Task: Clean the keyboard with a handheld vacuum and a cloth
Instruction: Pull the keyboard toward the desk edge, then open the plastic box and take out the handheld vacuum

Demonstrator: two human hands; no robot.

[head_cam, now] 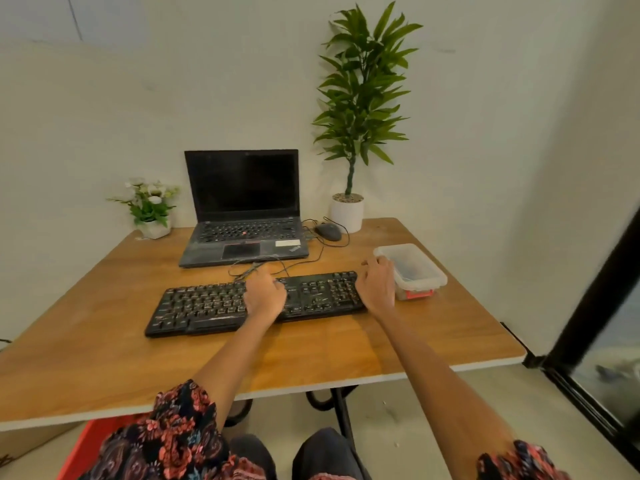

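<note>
One keyboard, two hands on it: left hand, right hand.

Wooden table against white wall, grey floor.

The keyboard is a black, full-size wired model with pale lettering on its keys and a dusty look. It lies flat on the wooden tabletop, about midway between the near and far edges and slightly right of centre. It sits a little askew, its right end farther from the near edge than its left end. Its thin dark cable leaves the far side and loops across the tabletop. No vacuum or cloth can be made out.
</note>
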